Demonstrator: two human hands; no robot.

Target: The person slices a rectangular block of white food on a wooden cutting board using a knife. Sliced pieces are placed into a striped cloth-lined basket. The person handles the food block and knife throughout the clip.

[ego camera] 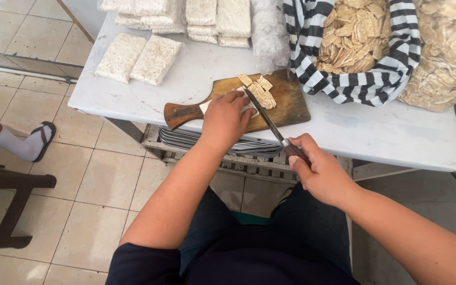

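A person is slicing a pale tempeh block [249,108] on a wooden cutting board [291,103] at the near edge of a white table [386,132]. The left hand [225,117] is pressing down on the block, fingers curled over it and hiding most of it. The right hand [320,171] is wrapping fully closed around the dark handle of a long knife [267,119], whose blade is angling toward 11 o'clock, its tip meeting the block just beside the left fingertips. Cut slices [262,92] are lying at 12 o'clock of the left hand, on the board. Wrapped tempeh blocks [138,58] are resting at 10 o'clock on the table, with more stacked behind them. A striped cloth bag [354,79] filled with chips is sitting at 1 o'clock, beside a clear plastic bag [447,53] of chips. At 9 o'clock, another person's sandalled foot [30,142] is resting on the tiled floor [91,190].
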